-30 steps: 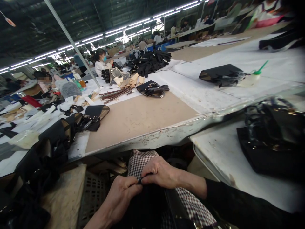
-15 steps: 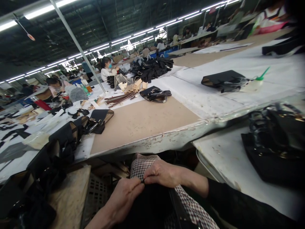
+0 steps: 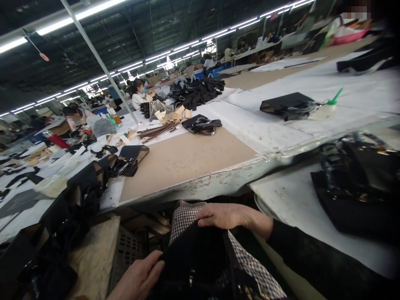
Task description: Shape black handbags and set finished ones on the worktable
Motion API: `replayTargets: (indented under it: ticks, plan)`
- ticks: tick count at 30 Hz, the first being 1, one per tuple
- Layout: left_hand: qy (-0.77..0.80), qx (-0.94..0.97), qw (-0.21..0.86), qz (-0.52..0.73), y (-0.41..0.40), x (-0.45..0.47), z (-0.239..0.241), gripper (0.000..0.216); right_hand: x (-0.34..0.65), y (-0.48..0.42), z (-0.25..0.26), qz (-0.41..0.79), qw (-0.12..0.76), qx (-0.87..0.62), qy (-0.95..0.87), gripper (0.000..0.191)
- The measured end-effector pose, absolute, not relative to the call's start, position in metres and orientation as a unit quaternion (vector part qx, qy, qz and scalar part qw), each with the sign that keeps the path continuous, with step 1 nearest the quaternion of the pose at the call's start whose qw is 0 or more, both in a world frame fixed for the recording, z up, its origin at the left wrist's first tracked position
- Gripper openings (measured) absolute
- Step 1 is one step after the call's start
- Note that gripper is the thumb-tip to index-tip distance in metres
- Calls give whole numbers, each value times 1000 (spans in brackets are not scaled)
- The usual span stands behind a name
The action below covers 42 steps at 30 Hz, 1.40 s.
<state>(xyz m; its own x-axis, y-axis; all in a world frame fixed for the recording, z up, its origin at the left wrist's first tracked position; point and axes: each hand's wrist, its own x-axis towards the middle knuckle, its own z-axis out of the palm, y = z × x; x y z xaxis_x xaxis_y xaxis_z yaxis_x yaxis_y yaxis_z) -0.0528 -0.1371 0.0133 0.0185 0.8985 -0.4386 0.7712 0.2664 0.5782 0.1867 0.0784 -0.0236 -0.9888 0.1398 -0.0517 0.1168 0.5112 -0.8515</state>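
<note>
A black handbag [image 3: 187,254] with gold-coloured metal fittings rests on my lap, over checkered cloth [image 3: 184,219]. My right hand [image 3: 223,216] pinches the bag's upper edge, thumb on one side and fingers on the other. Lower down on the left, my left hand [image 3: 140,273] grips the bag's left edge between thumb and fingers. The bag's inside is too dark to make out, and its lower part runs out of the picture.
A worktable [image 3: 187,158] with a brown board stands ahead. Several black bags [image 3: 84,175] line its left side; another bag [image 3: 201,124] lies on the board. A bottle with a green nozzle [image 3: 334,100] is at right. More black bags [image 3: 359,187] sit on the right-hand surface. Co-workers sit farther back.
My hands were close together at the bag's edge. They have moved apart: the left one down and to the left, the right one slightly up and right. More of the bag shows.
</note>
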Motion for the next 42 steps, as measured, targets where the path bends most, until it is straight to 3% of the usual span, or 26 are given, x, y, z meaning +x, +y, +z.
replayTargets:
  ticks: [6,10,17,24,36,39,42]
  plan:
    - [737,596,298,111,-150,-47,-6,38,185,76,-30,466,34,-102,-878,27]
    - [738,606,289,64,-134,-39,16,41,188,74,-27,472,37,-125,-872,30]
    - [646,687,329,52,-96,-19,60,34,203,61,-17,482,69,-129,-864,33]
    - [653,575,436,230,-65,7,28,32,211,50,-13,473,107,-117,-867,25]
    - [648,433,570,259,-125,-17,33,37,208,55,-17,484,112,-87,-863,30]
    - [650,480,539,238,-118,-10,42,40,208,54,-18,480,118,-96,-864,30]
    - [707,577,390,124,-103,6,43,35,209,54,-22,481,120,-106,-862,29]
